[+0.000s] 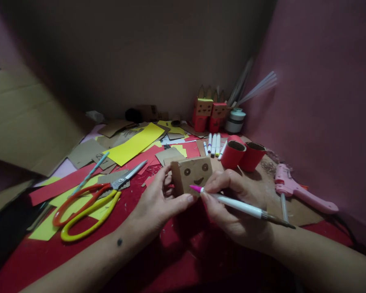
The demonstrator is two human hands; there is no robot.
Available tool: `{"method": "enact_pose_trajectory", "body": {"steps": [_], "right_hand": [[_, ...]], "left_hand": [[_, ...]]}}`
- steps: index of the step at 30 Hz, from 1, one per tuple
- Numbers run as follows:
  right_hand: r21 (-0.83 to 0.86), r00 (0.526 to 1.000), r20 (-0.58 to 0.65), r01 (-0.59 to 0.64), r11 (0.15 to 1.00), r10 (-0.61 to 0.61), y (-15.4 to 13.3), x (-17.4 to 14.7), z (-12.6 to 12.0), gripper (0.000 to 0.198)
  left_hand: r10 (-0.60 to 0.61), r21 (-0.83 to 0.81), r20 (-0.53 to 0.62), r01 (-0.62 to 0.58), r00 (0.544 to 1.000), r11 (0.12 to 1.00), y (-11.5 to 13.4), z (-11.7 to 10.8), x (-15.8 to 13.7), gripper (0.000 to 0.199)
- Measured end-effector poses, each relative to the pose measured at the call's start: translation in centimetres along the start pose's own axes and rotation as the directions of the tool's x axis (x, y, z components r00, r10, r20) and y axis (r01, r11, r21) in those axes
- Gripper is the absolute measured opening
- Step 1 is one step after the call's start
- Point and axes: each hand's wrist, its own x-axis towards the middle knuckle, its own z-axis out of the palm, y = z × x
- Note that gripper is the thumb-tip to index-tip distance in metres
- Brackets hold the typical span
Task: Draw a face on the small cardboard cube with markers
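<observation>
A small cardboard box (198,174) with two drawn eyes and a nose faces me in the middle of the view. My left hand (166,199) grips it from the left, thumb along the bottom edge and fingers behind the side. Pinched in my right hand (228,199) is a white marker (240,206) with a pink tip at one end and a dark brush-like end at the other. Its pink tip points at the face of the box, low and left of the nose; whether it touches I cannot tell.
Scissors (117,185) lie at left on paper and cardboard scraps, near a yellow strip (137,142). Several markers (213,145) and red tubes (233,154) lie beyond my hands. A pink glue gun (301,193) rests at right. Finished-looking box figures (203,110) stand behind.
</observation>
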Motion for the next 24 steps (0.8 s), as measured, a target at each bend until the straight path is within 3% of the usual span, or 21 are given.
{"method": "enact_pose_trajectory", "body": {"steps": [24], "right_hand": [[-0.068, 0.999, 0.021, 0.051, 0.996, -0.05, -0.16, 0.3, -0.04, 0.011]], "left_hand": [[-0.021, -0.025, 0.022, 0.022, 1.0, 0.999, -0.16, -0.14, -0.07, 0.079]]}}
